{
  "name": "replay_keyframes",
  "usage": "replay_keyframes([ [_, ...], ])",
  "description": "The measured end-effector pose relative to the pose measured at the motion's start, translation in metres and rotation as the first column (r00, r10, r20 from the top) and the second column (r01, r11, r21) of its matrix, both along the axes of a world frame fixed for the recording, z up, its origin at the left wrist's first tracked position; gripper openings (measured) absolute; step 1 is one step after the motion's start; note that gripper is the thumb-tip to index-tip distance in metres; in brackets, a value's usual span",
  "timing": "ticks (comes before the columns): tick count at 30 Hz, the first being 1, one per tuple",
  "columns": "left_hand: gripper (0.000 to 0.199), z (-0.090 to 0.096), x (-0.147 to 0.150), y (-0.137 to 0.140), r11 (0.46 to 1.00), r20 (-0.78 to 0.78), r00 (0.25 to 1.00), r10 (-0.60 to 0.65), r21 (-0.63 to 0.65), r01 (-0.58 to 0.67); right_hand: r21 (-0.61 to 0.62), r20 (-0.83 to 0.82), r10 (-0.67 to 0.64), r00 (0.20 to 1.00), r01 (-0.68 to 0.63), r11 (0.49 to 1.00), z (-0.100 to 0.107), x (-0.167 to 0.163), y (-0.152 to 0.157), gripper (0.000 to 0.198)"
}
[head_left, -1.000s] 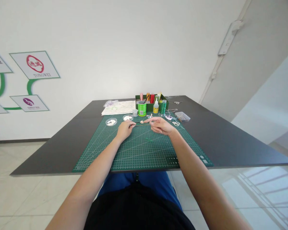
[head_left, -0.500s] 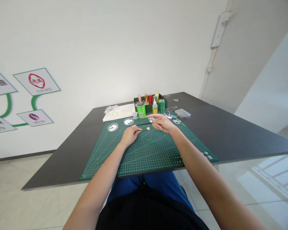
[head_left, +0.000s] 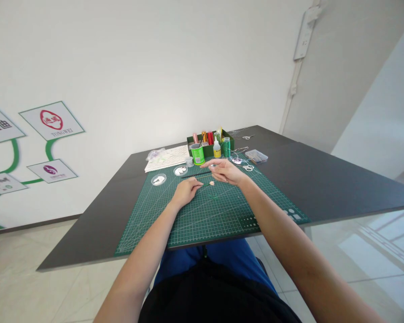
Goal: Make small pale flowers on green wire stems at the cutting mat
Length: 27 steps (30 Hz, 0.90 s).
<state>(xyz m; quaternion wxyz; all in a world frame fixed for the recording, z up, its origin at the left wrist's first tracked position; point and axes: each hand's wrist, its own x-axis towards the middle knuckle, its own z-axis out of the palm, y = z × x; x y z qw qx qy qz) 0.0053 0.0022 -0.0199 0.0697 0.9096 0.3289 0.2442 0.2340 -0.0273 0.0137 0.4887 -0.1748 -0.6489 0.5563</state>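
My left hand (head_left: pixel 186 192) is closed in a pinch on a thin green stem with a small pale pink flower (head_left: pixel 212 183) at its tip, held just above the green cutting mat (head_left: pixel 202 220). To the right and a little farther back, my right hand (head_left: pixel 227 171) is raised with its index finger stretched forward and the other fingers curled in. Whatever its fingertips hold is too small to make out. Behind the hands lies a slim dark stick (head_left: pixel 190 175) on the mat. A loose green strand (head_left: pixel 214 196) rests in front of the flower.
Two clear dishes with white pieces, one being the nearer dish (head_left: pixel 159 179), stand at left. Farther back are a green can (head_left: pixel 198 154), a yellow-labelled bottle (head_left: pixel 217 149), a box of thread spools (head_left: pixel 191 140) and a white pad (head_left: pixel 166 159). Scissors (head_left: pixel 248 168) and a plastic case (head_left: pixel 256 156) sit right.
My left hand has shifted slightly right with the flower. My right hand stays in nearly the same place, its index finger a little farther left. The camera view has tilted slightly.
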Motion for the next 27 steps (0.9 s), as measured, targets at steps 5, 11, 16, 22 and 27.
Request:
replay_keyframes([
  [5, 0.024, 0.001, 0.002, -0.002, 1.0, -0.006, 1.0, -0.011, -0.026, 0.011, 0.006, -0.011, -0.083, 0.996, 0.083, 0.997, 0.0, 0.0, 0.001, 0.031],
  [11, 0.023, 0.001, 0.002, -0.002, 0.997, -0.022, 0.998, -0.051, -0.053, 0.05, 0.028, -0.004, -0.114, 0.993, 0.114, 0.993, 0.0, 0.0, 0.003, 0.029],
  [16, 0.021, 0.001, 0.002, -0.001, 0.992, -0.012, 0.995, -0.098, -0.076, 0.096, 0.053, -0.013, -0.189, 0.982, 0.19, 0.98, -0.001, -0.001, 0.005, 0.027],
  [22, 0.02, 0.001, 0.003, -0.001, 0.977, 0.054, 0.987, -0.153, -0.145, 0.159, 0.069, -0.019, -0.3, 0.954, 0.3, 0.951, -0.002, 0.001, 0.008, 0.034],
  [27, 0.02, 0.002, 0.005, -0.001, 0.958, 0.133, 0.972, -0.191, -0.193, 0.214, 0.062, -0.054, -0.365, 0.929, 0.368, 0.928, -0.004, 0.002, 0.011, 0.039],
])
